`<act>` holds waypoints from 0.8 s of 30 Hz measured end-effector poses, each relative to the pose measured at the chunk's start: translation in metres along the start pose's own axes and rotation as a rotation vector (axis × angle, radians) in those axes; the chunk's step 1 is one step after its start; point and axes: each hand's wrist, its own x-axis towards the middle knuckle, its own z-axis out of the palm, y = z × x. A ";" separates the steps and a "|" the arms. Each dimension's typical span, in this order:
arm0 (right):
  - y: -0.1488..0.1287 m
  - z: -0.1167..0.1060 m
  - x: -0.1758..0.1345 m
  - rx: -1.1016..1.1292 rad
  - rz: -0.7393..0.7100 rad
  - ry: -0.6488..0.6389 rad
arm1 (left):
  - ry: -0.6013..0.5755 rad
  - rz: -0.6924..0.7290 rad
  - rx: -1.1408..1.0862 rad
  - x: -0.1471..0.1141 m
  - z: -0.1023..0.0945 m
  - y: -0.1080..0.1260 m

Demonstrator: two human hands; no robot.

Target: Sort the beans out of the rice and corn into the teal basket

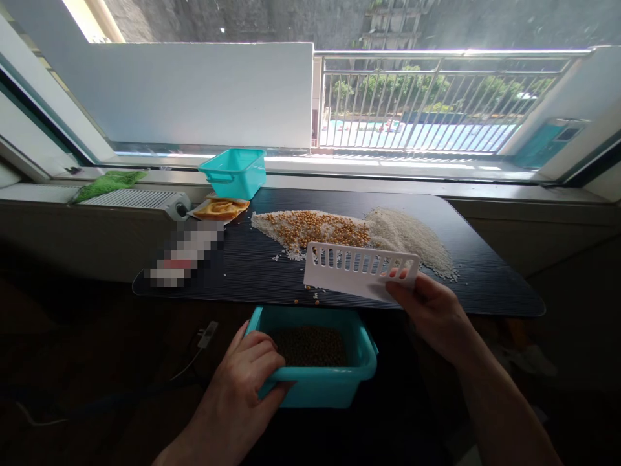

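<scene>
My left hand [255, 372] grips the left rim of a teal plastic bin [330, 382], held just below the table's front edge. Small brownish grains or beans [310, 346] cover the bin's bottom. In my right hand [431, 307] is a white plastic divider with a row of slots [349, 279], pinched at its right end above the table's front part. Behind the divider lies a pile of white rice [412, 236], with orange-yellow kernels [320, 226] spread over its left half. A few loose kernels and rice grains sit near the table edge.
The dark table [485, 259] stands against a window. Another teal bin [237, 173] is at the back left, beside an orange-and-white packet [218, 208]. A blurred-out item [187, 252] lies on the left. A green cloth [111, 184] rests on the radiator [140, 202].
</scene>
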 end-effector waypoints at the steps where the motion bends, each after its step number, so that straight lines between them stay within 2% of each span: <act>1: -0.001 -0.001 -0.001 0.005 0.001 0.001 | 0.004 0.000 0.002 0.000 0.000 0.000; 4: -0.003 -0.002 -0.004 0.008 -0.002 0.001 | 0.009 -0.007 0.000 0.000 0.000 -0.001; 11: -0.003 0.010 -0.003 0.006 -0.071 -0.119 | 0.058 -0.013 -0.012 0.001 -0.001 0.002; 16: -0.010 0.008 -0.008 -0.003 -0.023 -0.199 | 0.054 -0.019 -0.020 0.001 0.000 0.002; 18: -0.011 -0.001 -0.011 -0.001 0.002 -0.179 | 0.051 -0.024 -0.022 0.002 0.000 0.002; 24: 0.002 -0.028 -0.020 0.039 0.015 -0.017 | 0.053 -0.012 -0.025 0.003 -0.002 0.004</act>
